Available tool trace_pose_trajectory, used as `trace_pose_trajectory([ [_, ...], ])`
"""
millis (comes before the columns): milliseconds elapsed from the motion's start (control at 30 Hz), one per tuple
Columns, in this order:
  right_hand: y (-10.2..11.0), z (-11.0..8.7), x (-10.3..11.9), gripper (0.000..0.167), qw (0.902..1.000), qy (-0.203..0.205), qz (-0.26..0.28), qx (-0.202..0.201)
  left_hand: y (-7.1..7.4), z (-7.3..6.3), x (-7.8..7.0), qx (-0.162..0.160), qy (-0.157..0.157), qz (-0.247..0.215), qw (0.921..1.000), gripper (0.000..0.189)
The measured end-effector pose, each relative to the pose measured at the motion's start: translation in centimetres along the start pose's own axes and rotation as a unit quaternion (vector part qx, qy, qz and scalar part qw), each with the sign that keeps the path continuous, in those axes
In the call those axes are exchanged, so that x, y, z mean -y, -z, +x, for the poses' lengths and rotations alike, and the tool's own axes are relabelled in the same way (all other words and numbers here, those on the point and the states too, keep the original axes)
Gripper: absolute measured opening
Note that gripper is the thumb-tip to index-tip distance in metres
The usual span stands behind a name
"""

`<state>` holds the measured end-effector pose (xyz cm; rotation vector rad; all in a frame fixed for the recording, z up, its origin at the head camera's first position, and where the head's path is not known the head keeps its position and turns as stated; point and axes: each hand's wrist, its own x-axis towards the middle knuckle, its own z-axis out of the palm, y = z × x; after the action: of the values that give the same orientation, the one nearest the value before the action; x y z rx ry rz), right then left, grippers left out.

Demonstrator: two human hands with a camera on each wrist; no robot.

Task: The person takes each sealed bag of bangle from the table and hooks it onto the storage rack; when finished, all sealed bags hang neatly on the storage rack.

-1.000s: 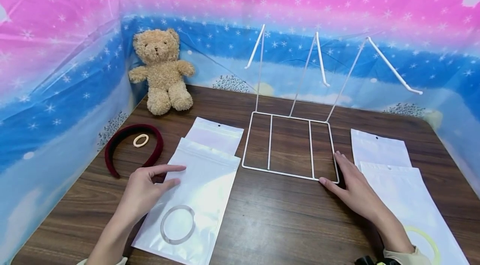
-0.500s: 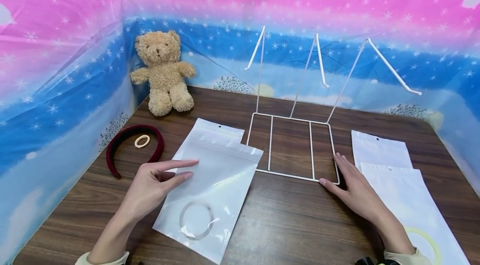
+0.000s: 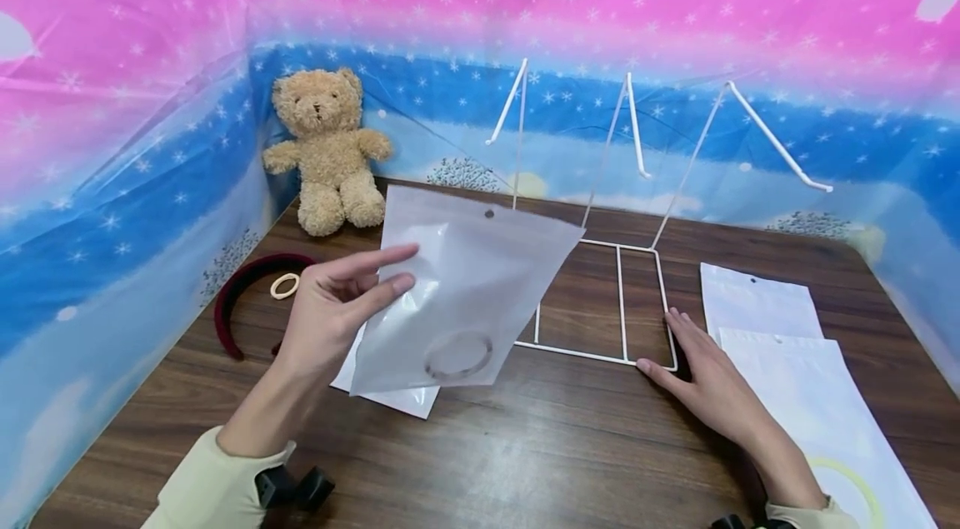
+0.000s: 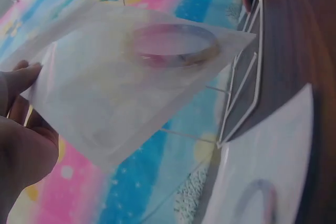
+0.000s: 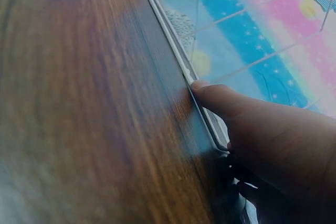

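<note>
White translucent bag point(image 3: 468, 287): lifted above the table point(image 3: 570, 446) and tilted, the edge with the punched hole uppermost.
Ring in it: a thin, round band point(image 3: 476, 369) near the lower edge, seen through the film.
Left hand point(image 3: 326, 312): pinches the bag's left edge between thumb and fingers.
White wire rack point(image 3: 622, 304): its barred rectangular base lies flat, three slim uprights rising from the rear bar, each bent into a hooked arm; the raised bag hides the base's left part in the head view.
Right hand point(image 3: 705, 379): well apart from the left, fingers outstretched — thumb and fingertips touch the base's near right corner.
Under the raised bag: a second bag point(image 3: 408, 404) on the table, mostly covered.
Far left: a dark red padded headband point(image 3: 225, 312), partly behind the left hand, with a small cream oval ring point(image 3: 273, 289) inside its curve.
Right side: a large white bag point(image 3: 802, 396) overlapping a smaller white bag point(image 3: 761, 300), a yellow-green ring point(image 3: 858, 477) on the large one.
Rear: a tan teddy bear point(image 3: 326, 150) sitting against a pink and blue backdrop point(image 3: 465, 12) — snowflake-patterned.
</note>
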<state>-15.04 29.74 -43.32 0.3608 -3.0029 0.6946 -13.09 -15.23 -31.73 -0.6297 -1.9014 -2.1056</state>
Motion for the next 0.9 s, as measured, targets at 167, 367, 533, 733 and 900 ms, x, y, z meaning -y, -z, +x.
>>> trace_pose_trajectory([
  [167, -0.2, 0.1, 0.0, 0.096, 1.0000, -0.001, 0.000, -0.001, -0.8, 2.1, -0.2, -0.009, 0.010, -0.108, 0.9941, 0.034],
  [367, -0.3, 0.2, -0.1, 0.096, 1.0000, 0.000, -0.002, -0.001, -1.2, 3.5, -0.1, -0.026, 0.034, -0.156, 0.9868, 0.037],
  [533, -0.2, 0.2, -0.1, 0.096, 1.0000, 0.003, -0.006, -0.004, -1.4, 3.9, 0.1, -0.038, 0.032, -0.168, 0.9845, 0.037],
  [733, -0.2, 0.1, -0.1, 0.095, 0.9999, 0.007, -0.006, -0.009, -1.6, 4.3, 0.3, -0.040, 0.021, -0.187, 0.9812, 0.038],
  [900, -0.1, 0.0, -0.2, 0.095, 0.9999, 0.004, -0.004, -0.010, -1.9, 5.1, 0.6, -0.041, 0.020, -0.189, 0.9809, 0.038],
])
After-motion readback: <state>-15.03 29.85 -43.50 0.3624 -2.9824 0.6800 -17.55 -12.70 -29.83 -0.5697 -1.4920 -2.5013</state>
